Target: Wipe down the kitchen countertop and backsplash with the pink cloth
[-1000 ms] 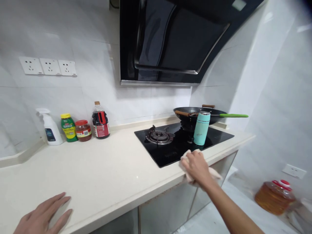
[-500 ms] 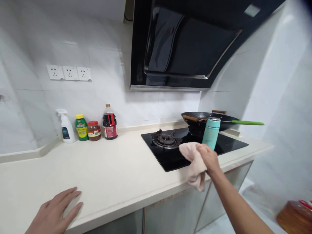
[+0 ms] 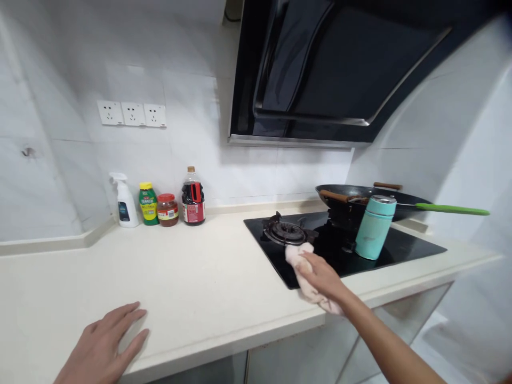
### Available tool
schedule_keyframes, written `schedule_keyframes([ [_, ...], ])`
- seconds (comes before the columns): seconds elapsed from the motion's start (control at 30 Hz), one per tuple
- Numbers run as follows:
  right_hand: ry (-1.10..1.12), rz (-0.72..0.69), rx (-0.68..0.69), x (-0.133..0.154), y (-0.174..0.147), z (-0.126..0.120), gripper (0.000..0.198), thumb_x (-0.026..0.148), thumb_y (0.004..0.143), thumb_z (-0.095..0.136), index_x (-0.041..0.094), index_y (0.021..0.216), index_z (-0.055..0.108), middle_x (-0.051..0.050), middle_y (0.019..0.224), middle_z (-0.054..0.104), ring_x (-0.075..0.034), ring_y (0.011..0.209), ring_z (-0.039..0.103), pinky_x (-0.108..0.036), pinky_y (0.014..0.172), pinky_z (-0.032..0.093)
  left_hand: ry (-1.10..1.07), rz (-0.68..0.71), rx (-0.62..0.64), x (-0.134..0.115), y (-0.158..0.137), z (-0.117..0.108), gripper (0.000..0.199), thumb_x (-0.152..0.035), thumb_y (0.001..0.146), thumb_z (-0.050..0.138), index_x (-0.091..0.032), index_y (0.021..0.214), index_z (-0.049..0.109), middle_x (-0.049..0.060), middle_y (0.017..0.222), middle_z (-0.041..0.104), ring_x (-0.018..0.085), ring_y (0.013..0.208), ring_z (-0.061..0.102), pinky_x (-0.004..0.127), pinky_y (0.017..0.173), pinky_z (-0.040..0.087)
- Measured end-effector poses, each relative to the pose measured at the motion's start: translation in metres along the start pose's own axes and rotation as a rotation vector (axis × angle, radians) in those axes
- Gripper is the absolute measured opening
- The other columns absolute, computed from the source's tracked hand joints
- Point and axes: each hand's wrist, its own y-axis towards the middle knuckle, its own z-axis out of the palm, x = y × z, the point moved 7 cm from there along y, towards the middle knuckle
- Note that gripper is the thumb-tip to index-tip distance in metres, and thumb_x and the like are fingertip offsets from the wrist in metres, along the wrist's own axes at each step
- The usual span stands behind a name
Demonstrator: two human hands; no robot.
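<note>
A pale pink cloth [image 3: 309, 288] is gripped under my right hand [image 3: 320, 273], pressed on the front left part of the black glass gas stove [image 3: 340, 266]. Part of the cloth hangs toward the counter's front edge. Just behind the hand is the stove's left burner [image 3: 288, 232]. A turquoise flask [image 3: 374, 229] stands upright on the stove, to the right of this hand. My left hand [image 3: 102, 344] rests on the cream counter [image 3: 192, 272] near its front edge, fingers spread, holding nothing.
Along the wall stand a white spray bottle [image 3: 127, 205], a green squeeze bottle [image 3: 149, 205], a red-lidded jar [image 3: 167, 212] and a dark sauce bottle [image 3: 193, 200]. A black wok [image 3: 340, 192] with a green-handled utensil [image 3: 452, 208] sits at the right, beneath the range hood [image 3: 320, 69].
My right hand has lowered the cloth from in front of the flask onto the stove's front left part. My left hand stays on the counter. The view has shifted slightly left.
</note>
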Motion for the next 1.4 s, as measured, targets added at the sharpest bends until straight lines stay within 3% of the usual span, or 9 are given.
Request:
schedule_keyframes([
  [0.23,0.003,-0.437,0.316,0.124,-0.027,0.069,0.042,0.04,0.092,0.052,0.021,0.127,0.064,-0.011,0.145,0.054,-0.029,0.133,0.046,-0.047,0.113,0.039,0.01,0.002,-0.02,-0.006,-0.005,-0.006,0.046,-0.06,0.09,0.054,-0.035,0.124,0.072,0.003,0.139,0.067,0.027,0.127,0.063,0.042,0.101,0.05],
  [0.43,-0.384,-0.333,0.14,0.136,0.042,0.09,0.025,0.026,0.09,0.056,0.02,0.111,0.068,-0.014,0.139,0.055,-0.033,0.126,0.046,-0.052,0.106,0.039,-0.034,-0.002,-0.05,-0.01,-0.007,-0.01,0.042,-0.056,0.091,0.056,-0.033,0.122,0.073,0.004,0.136,0.069,0.026,0.125,0.064,0.042,0.1,0.051],
  [0.57,-0.407,-0.281,0.153,0.141,0.086,0.116,0.018,0.017,0.091,0.052,0.016,0.096,0.069,-0.018,0.112,0.063,-0.031,0.112,0.055,-0.044,0.097,0.044,-0.063,-0.014,-0.069,-0.012,-0.008,-0.014,0.041,-0.055,0.092,0.055,-0.029,0.119,0.073,0.006,0.132,0.071,0.026,0.123,0.065,0.042,0.101,0.051],
  [0.67,-0.376,-0.301,0.191,0.153,0.091,0.131,0.023,0.012,0.092,0.046,0.014,0.099,0.067,-0.017,0.108,0.065,-0.028,0.106,0.058,-0.042,0.095,0.046,-0.078,-0.021,-0.068,-0.015,-0.008,-0.017,0.04,-0.053,0.093,0.054,-0.028,0.118,0.073,0.007,0.132,0.071,0.026,0.123,0.064,0.042,0.101,0.051],
  [0.8,-0.278,-0.441,0.271,0.189,0.056,0.145,0.023,0.016,0.094,0.048,0.013,0.109,0.065,-0.016,0.12,0.063,-0.028,0.114,0.056,-0.042,0.103,0.045,-0.094,-0.024,-0.049,-0.021,-0.007,-0.022,0.04,-0.05,0.096,0.051,-0.026,0.121,0.071,0.009,0.131,0.071,0.026,0.123,0.063,0.043,0.1,0.05],
  [0.97,-0.081,-0.641,0.409,0.257,-0.029,0.156,0.035,0.028,0.093,0.061,0.02,0.127,0.062,-0.011,0.147,0.05,-0.025,0.134,0.046,-0.039,0.114,0.039,-0.126,-0.001,-0.05,-0.028,-0.008,-0.028,0.043,-0.051,0.099,0.046,-0.025,0.127,0.066,0.01,0.136,0.068,0.025,0.127,0.061,0.043,0.1,0.047],
  [1.17,0.307,-0.615,0.672,0.312,-0.11,0.142,0.04,0.038,0.092,0.06,0.028,0.131,0.065,-0.009,0.157,0.038,-0.026,0.143,0.038,-0.043,0.118,0.034,-0.253,-0.028,0.002,-0.025,-0.01,-0.027,0.05,-0.052,0.103,0.037,-0.023,0.14,0.055,0.01,0.144,0.062,0.023,0.134,0.055,0.043,0.107,0.042],
  [1.3,0.339,-0.514,0.49,0.313,-0.116,0.134,0.057,0.046,0.09,0.059,0.022,0.142,0.054,-0.012,0.152,0.04,-0.028,0.14,0.04,-0.045,0.116,0.036,-0.314,-0.062,0.102,-0.022,-0.01,-0.024,0.057,-0.057,0.102,0.036,-0.021,0.143,0.052,0.011,0.148,0.059,0.025,0.138,0.05,0.046,0.113,0.036],
  [1.4,0.081,-0.28,0.245,0.288,-0.115,0.129,0.072,0.055,0.083,0.066,0.016,0.141,0.051,-0.018,0.142,0.047,-0.035,0.13,0.044,-0.055,0.11,0.036,-0.31,-0.028,0.149,-0.024,-0.011,-0.025,0.058,-0.06,0.101,0.036,-0.022,0.142,0.055,0.01,0.147,0.059,0.027,0.138,0.05,0.049,0.112,0.036],
])
